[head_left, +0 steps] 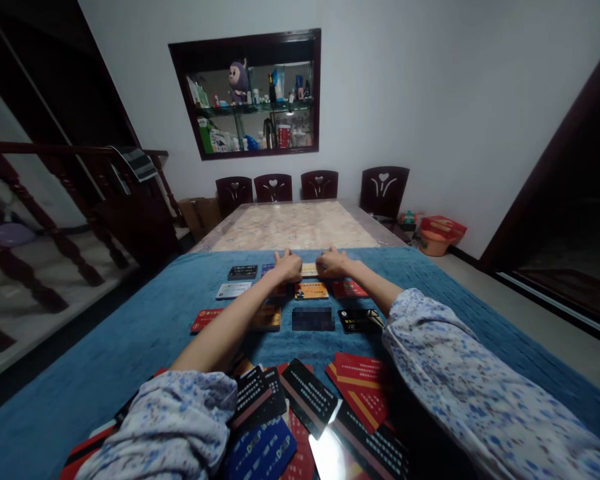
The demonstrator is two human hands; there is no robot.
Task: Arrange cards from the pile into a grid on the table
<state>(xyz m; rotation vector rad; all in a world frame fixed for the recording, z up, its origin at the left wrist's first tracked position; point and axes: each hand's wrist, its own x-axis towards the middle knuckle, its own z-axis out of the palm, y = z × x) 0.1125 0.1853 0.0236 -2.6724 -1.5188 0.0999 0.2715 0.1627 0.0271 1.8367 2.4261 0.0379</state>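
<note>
Above, niche [245, 41] holds plush [239, 80]; right hand [333, 263] touches card [310, 270].

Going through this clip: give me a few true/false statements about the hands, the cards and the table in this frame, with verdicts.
1. The left hand and right hand both reach to the far row, meeting at a pale card. True.
2. The cloth under the cards is red. False: it is blue.
3. An orange card lies in the next row, just nearer the person than the pale card. True.
4. The heap of cards nearest the person is one squared-up stack. False: the cards lie loosely fanned and overlapping.
5. Six chairs stand at the far end. False: four show.
</note>
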